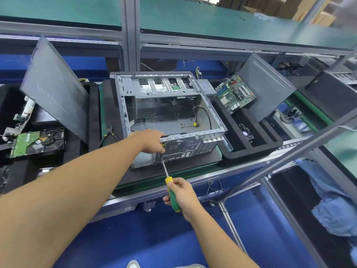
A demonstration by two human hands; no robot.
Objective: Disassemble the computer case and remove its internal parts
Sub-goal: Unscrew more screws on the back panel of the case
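Note:
An open grey computer case (pixel 172 120) lies on its side on a dark mat, its inside mostly bare except a black cable and a drive cage at the far end. My left hand (pixel 152 141) rests on the near rear panel, fingers curled over its top edge beside the fan grille (pixel 174 146). My right hand (pixel 182 194) grips the green and yellow handle of a screwdriver (pixel 172 190). Its shaft slants up to the rear panel just under my left hand, where the tip is hidden.
A motherboard (pixel 234 93) leans in a black foam tray (pixel 251 144) at the right, beside a side panel (pixel 268 84). Another panel (pixel 56 88) leans at the left over a hard drive (pixel 36 142). Cutters (pixel 109 132) lie left of the case. A power supply (pixel 205 87) sits behind.

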